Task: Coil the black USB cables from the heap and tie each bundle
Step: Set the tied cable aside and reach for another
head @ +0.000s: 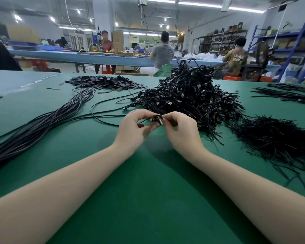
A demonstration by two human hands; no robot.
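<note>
**Cable end pinched between both hands, heap just behind**

You hold one black USB cable (113, 115) by its plug end (159, 120), lifted just above the green tabletop (148, 199). Your left hand (134, 127) and right hand (181, 128) meet there, fingers curled and pinching the plug and the first bit of cord between them; whether a loop is formed yet is too small to tell. The rest of that cable trails away to your left across the tabletop.

Just behind your hands sits the heap of tangled cables (188, 95). To your right lies a pile of black twist ties (275, 140); to your left, a long bundle of straight cables (42, 127), with a pile of small black flat pieces (106, 82) beyond it.

The risk, as I judge it: the trailing length may snag on the neighbouring straight cables as you wind, or the pinch may slip and let the coil spring apart.
</note>
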